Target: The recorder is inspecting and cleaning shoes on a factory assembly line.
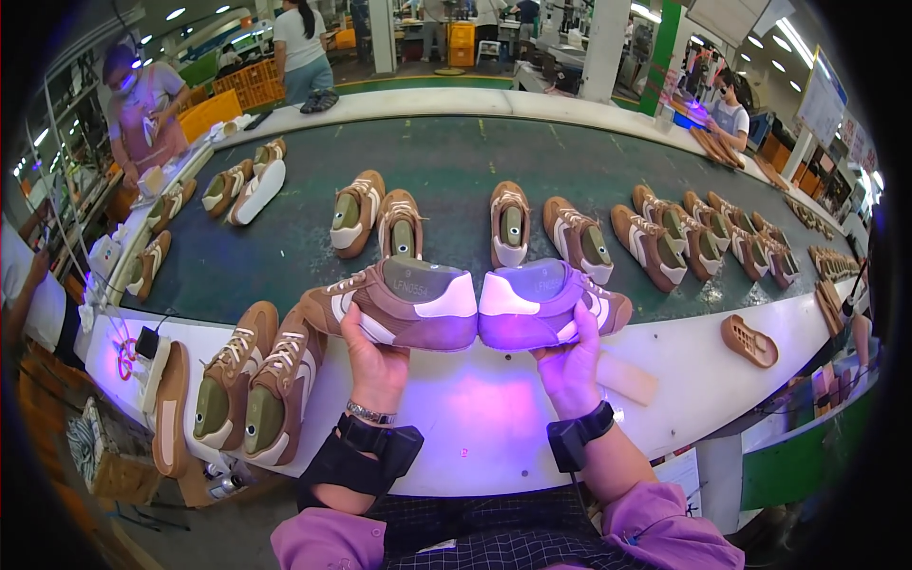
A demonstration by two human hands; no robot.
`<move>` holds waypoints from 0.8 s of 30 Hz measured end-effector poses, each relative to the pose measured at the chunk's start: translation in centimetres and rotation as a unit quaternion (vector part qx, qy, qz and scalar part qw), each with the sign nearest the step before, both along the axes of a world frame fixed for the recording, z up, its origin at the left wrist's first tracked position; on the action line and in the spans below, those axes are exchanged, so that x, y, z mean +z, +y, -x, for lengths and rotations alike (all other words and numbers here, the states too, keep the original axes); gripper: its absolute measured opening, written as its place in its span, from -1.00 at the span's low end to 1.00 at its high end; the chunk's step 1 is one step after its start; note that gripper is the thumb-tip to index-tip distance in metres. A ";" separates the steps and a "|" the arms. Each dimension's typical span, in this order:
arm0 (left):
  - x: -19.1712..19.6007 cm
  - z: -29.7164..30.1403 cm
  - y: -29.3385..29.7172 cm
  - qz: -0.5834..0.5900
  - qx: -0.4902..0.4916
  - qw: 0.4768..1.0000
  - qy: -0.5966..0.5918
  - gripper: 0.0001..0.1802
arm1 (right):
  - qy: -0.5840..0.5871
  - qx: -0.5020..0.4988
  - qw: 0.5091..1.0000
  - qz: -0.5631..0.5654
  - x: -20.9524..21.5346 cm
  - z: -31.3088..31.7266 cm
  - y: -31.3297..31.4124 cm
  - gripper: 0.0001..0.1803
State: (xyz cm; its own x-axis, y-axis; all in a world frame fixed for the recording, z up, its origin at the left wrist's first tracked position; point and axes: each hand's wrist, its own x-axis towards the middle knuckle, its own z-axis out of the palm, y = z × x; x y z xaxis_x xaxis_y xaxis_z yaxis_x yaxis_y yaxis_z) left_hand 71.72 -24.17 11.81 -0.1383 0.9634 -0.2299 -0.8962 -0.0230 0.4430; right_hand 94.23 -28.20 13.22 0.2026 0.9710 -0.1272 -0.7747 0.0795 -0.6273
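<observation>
My left hand [376, 366] is closed round the middle of a brown sneaker [404, 309], its toe pointing left. In my right hand [572, 370] is a matching sneaker [541, 309], toe pointing right. Their white heel patches face each other and nearly touch, under a purple glow. Each has a grey-green shoe last inside. Both are held up over the white worktop [456, 418], thumbs on the sides towards me; the fingers behind are mostly hidden. A black device is strapped on each wrist.
Left on the worktop stand a pair of sneakers [275, 380] and a loose sole [171, 408]. Rightward lie another sole [749, 340] and a pale block [627, 378]. Beyond, a green conveyor belt [446, 157] carries several sneakers. Other people [147, 104] work around it.
</observation>
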 end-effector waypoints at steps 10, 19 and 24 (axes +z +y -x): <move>0.0 -0.1 0.1 0.004 -0.004 1.000 0.010 -0.51 | 0.010 -0.004 1.000 0.002 -0.5 0.1 0.0 -0.40; 0.2 -0.1 0.0 0.004 -0.002 1.000 0.004 -0.50 | 0.001 -0.026 1.000 0.008 -0.1 0.5 -0.2 -0.43; 0.0 -0.1 0.1 0.000 -0.002 1.000 0.006 -0.49 | 0.000 -0.031 0.999 0.008 -0.1 0.6 -0.2 -0.43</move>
State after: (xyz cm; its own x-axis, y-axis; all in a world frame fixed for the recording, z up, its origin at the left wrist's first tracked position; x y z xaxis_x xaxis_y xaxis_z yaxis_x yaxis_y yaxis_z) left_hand 71.78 -24.03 11.82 -0.1373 0.9638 -0.2287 -0.8909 -0.0192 0.4538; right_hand 93.62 -28.40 13.07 0.2618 0.9546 -0.1424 -0.7687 0.1170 -0.6288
